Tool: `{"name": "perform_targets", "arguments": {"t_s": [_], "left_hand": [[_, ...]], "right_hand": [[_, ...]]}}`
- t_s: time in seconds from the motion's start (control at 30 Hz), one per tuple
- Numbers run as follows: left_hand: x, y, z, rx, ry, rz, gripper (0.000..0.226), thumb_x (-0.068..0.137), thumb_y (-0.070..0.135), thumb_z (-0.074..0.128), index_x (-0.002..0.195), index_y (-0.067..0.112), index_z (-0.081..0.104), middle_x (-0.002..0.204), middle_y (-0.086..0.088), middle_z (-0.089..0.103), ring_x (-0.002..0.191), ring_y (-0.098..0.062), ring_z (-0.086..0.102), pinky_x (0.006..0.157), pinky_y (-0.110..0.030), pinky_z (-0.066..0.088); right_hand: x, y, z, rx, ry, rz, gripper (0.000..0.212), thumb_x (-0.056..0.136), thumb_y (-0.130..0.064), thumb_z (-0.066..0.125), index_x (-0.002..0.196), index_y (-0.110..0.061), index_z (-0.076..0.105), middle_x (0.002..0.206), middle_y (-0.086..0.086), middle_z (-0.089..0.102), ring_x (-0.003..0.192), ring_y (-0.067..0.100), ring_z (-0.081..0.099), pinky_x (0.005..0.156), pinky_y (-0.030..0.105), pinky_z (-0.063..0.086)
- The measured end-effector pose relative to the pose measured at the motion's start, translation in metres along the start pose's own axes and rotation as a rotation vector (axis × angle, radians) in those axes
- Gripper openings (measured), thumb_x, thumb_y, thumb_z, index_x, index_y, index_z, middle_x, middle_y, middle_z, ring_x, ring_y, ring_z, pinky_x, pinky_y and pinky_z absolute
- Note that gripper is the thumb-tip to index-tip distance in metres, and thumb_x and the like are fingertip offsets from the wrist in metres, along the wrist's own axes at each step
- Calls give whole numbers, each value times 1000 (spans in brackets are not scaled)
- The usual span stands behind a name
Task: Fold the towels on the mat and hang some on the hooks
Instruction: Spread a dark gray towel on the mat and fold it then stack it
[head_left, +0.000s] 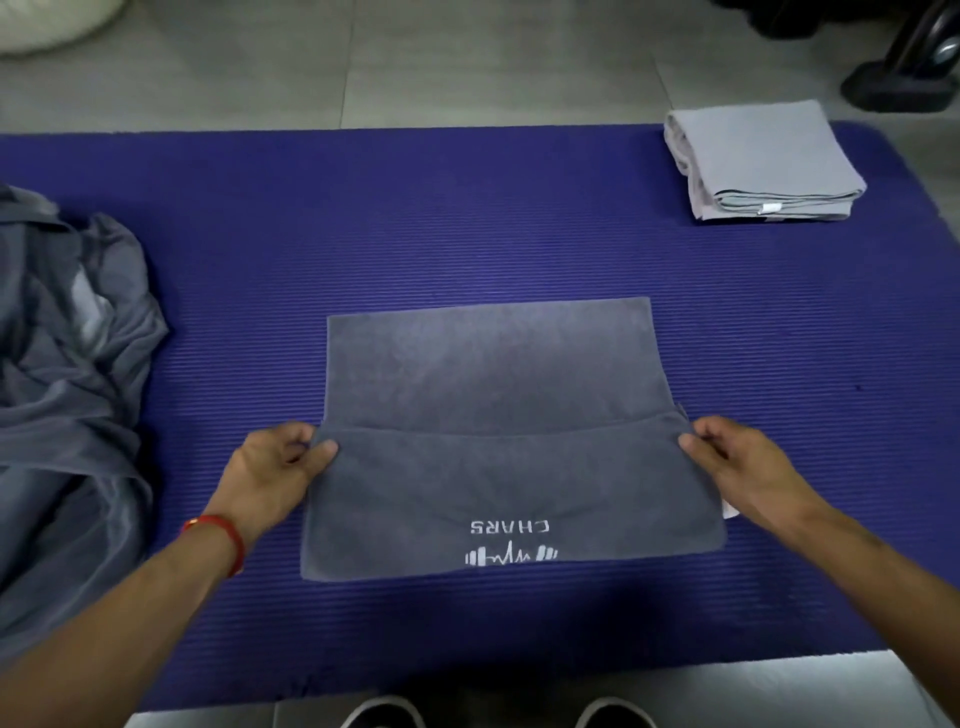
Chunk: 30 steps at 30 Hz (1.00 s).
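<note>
A dark grey towel (498, 395) with a white logo lies flat in the middle of the blue mat (415, 218). Its near part is folded over, and the folded edge runs across the towel's middle. My left hand (275, 473) pinches the left end of that folded edge. At the right end, my right hand (737, 467) pinches the same edge. A stack of folded light grey towels (763, 156) sits at the mat's far right corner. A heap of unfolded grey towels (67, 374) lies at the mat's left side.
Grey floor tiles (467, 57) lie beyond the mat. A black wheeled base (904, 78) stands at the far right, and a white rounded object (47, 21) shows at the far left. My two shoes (384, 714) are at the mat's near edge.
</note>
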<state>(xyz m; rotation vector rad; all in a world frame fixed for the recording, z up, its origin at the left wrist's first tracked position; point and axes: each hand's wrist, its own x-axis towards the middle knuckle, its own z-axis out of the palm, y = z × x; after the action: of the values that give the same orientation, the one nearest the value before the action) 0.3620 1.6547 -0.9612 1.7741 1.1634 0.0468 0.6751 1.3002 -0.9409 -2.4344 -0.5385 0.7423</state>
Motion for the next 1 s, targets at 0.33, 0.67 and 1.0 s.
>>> {"name": "perform_targets", "arguments": {"t_s": [0.33, 0.67, 1.0], "left_hand": [[64, 67, -9, -61, 309, 189, 7, 98, 33, 63, 97, 26, 64, 83, -2, 73, 77, -18, 69, 75, -36, 55], [117, 38, 1, -44, 334, 28, 11, 93, 28, 69, 85, 20, 67, 85, -3, 72, 79, -22, 66, 86, -45, 58], [33, 59, 68, 780, 353, 588, 44, 98, 36, 40, 135, 17, 53, 142, -13, 50, 128, -38, 46, 97, -57, 41]], "right_hand": [[89, -52, -22, 44, 298, -127, 20, 105, -33, 51, 104, -15, 60, 95, 7, 69, 86, 30, 64, 78, 39, 50], [118, -43, 10, -68, 376, -21, 25, 104, -28, 57, 116, -7, 65, 102, 8, 70, 84, 18, 57, 78, 29, 45], [62, -73, 73, -588, 386, -472, 44, 99, -37, 41, 137, -21, 55, 149, 9, 49, 139, 32, 44, 116, 62, 23]]}}
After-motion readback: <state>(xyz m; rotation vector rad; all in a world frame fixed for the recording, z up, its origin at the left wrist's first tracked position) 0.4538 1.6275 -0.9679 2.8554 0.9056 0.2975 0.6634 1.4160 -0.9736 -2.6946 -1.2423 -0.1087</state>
